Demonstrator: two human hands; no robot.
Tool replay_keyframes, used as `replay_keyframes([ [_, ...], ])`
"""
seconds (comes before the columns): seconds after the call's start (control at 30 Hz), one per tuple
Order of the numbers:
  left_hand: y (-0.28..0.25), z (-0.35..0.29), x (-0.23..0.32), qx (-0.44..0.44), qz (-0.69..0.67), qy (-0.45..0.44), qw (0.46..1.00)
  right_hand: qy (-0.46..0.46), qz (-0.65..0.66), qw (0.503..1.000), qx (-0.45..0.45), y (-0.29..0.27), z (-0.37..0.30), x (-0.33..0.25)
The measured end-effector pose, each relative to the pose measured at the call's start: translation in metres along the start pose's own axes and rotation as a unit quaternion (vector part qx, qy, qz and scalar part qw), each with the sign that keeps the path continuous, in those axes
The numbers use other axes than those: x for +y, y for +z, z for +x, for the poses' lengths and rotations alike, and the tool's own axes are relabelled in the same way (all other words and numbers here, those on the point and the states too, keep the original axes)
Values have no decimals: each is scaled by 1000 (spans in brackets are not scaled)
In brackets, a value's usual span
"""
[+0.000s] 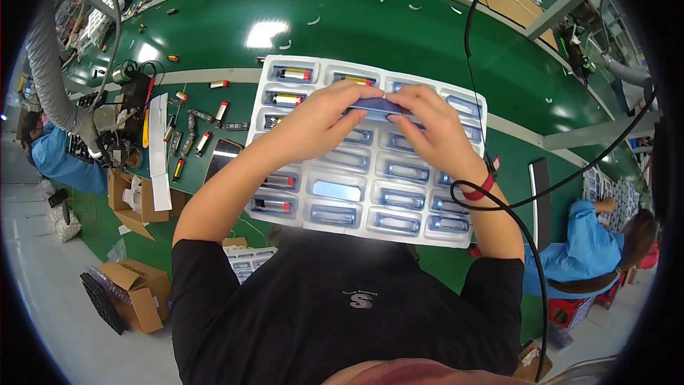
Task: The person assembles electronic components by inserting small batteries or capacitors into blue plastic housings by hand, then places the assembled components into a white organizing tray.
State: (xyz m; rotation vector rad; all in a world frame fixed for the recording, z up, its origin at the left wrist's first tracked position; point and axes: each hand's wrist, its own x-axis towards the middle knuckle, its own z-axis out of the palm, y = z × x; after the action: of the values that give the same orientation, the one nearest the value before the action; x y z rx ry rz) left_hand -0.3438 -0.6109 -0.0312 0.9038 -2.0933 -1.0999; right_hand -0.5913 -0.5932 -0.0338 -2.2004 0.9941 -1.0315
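A white plastic tray (370, 208) with rows of moulded pockets lies in front of me. Most pockets hold translucent blue plastic casings (402, 198). Along the left side, several pockets also carry yellow, silver and red battery cells (286, 100). Above the upper middle of the tray, my left hand (320, 117) and my right hand (438, 128) are closed on opposite ends of one blue casing (379, 105). Thumbs are at its near side and fingers at its far side. My hands hide some of the pockets beneath.
Loose battery cells (203, 144) and a dark phone (224, 155) lie left of the tray. A grey hose (53, 71) hangs at the left. A black cable (531, 203) crosses by my right wrist. Beyond runs a green conveyor belt (342, 25). Co-workers in blue sit on both sides.
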Motion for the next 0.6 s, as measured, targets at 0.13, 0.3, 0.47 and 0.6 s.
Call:
replay_keyframes([
  [0.13, -4, -3, -16, 1, -108, -56, 993, -9, -50, 999, -4, 12, 12, -8],
  [0.3, -11, -2, -12, 24, -80, -90, 992, 39, 30, 999, -6, 22, 25, 2],
  [0.47, -13, 2, -12, 61, -6, -33, 998, 7, 20, 999, 30, 28, 30, 6],
  [0.6, -14, 4, -14, 78, 105, 46, 990, -66, -85, 993, 55, 33, 31, 6],
])
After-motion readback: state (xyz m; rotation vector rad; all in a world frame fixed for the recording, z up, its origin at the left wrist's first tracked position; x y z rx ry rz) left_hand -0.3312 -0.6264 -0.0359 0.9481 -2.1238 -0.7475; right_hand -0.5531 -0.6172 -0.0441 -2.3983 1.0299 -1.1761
